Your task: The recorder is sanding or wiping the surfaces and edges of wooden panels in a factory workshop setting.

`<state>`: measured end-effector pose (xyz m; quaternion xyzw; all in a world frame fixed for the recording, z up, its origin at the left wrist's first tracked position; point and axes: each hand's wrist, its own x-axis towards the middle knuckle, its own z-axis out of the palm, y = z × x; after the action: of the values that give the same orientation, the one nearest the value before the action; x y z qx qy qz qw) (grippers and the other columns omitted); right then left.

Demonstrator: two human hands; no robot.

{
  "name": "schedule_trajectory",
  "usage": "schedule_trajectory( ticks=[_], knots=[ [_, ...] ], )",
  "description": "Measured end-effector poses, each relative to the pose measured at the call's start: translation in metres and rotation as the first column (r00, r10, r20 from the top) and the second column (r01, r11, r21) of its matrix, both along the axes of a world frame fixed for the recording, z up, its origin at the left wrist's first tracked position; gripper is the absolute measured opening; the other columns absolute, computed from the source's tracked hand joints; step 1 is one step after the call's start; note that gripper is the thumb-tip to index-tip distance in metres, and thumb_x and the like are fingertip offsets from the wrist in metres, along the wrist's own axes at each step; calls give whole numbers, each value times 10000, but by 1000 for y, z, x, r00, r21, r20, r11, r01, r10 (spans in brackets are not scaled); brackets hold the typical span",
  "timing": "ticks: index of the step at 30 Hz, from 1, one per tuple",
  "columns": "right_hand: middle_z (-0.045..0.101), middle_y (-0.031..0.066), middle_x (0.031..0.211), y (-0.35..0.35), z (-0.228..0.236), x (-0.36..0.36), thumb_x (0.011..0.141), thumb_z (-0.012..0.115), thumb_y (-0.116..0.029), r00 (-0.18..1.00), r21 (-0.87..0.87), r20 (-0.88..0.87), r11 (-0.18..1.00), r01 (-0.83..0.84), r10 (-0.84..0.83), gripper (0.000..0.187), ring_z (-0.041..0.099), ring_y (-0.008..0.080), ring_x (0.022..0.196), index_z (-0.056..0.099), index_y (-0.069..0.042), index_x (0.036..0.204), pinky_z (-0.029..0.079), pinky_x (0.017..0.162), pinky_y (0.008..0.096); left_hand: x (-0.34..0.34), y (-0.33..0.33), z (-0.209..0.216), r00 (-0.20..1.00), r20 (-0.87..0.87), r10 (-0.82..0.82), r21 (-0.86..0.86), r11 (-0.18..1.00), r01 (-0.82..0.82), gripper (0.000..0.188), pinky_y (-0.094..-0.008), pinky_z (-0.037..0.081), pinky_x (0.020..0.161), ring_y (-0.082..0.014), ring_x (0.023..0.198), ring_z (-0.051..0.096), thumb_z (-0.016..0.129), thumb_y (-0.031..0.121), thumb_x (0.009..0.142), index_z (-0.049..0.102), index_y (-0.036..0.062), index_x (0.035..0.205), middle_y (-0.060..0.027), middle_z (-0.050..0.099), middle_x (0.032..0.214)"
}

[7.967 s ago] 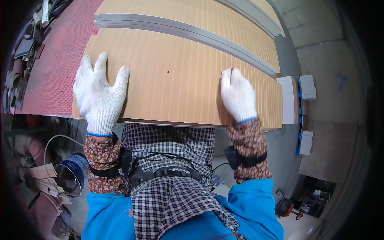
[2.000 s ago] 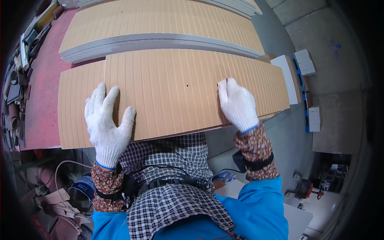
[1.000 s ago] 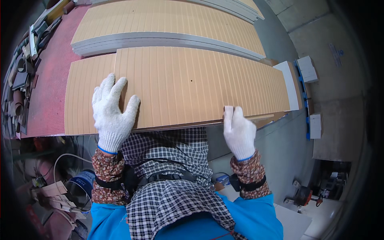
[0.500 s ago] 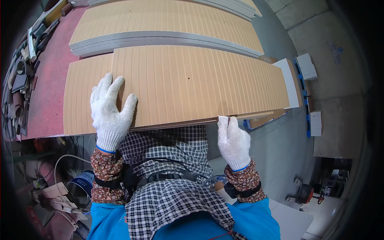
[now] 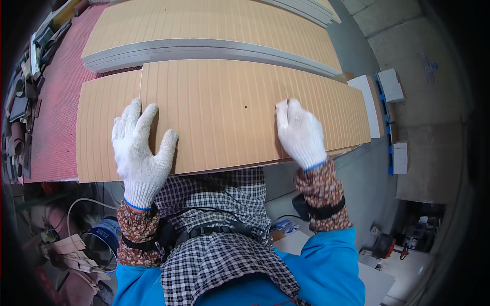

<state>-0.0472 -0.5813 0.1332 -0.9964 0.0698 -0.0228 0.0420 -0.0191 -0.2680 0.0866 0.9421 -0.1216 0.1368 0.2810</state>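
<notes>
apron: checked cloth apron at the very bottom, right up against the near edge of the work, so the person stands tight to it

left hand: left hand in white knit glove, grip fully open, fingers splayed flat on the top panel near its left end; holds nothing, only presses down, looks like weight and friction rather than a pinch

right hand: right hand gloved too, grip open, palm flat, fingers together pointing away; rests on the right half, near edge of panel just under the wrist

top panel: grooved tan panel lies under both palms, hands well apart, which reads as steadying a wide thin sheet evenly from both ends

lower panel: second grooved panel beneath, showing out to the left; top one sits offset to the right on it

counter: red textured counter carries the lot, bare strip visible at left

far stack: stack of grooved panels with grey edges just beyond, near but apart from the handled one

right side: white blocks on the floor, well clear
</notes>
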Motion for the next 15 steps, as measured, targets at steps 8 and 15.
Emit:
schedule_trajectory(
  ticks=[8,15],
  knots=[
    [733,308,1047,-26,-10,125,1056,459,-318,998,-49,-59,999,-10,7,418,711,475,1025,684,35,1067,561,938,559,0,3,-2,999,35,5,-20,1000,-4,545,-547,320,1222,-443,1377,520,806,232,830,681,6,1310,-282,572,1462],
    [732,294,1089,-38,-9,146,1061,433,-321,984,-143,-132,980,-137,119,434,706,456,1065,684,29,1112,559,959,543,-2,3,-2,1000,25,16,-50,999,-15,524,-538,337,1212,-437,1383,509,801,230,844,684,14,1308,-254,579,1463]
  ],
)
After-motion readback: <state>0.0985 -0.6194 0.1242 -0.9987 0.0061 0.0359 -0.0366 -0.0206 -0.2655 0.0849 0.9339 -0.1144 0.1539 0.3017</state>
